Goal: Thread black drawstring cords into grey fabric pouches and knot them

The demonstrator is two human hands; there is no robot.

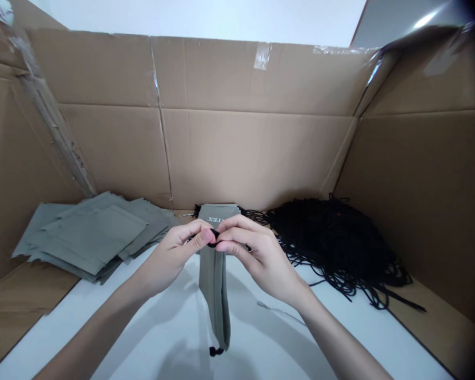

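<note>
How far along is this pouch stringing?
Done: one black knot already hangs at the grey pouch's lower end. In hand: left hand and right hand pinch black cord at its upper end. Left: a stack of flat grey pouches and a heap of black cords.

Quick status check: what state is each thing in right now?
Grey pouch: held up, hanging folded.
Black cord: pinched at the pouch.
Left hand: pinching the cord.
Right hand: pinching the cord.
Grey pouch stack: flat, fanned.
Black cord pile: tangled.
</note>
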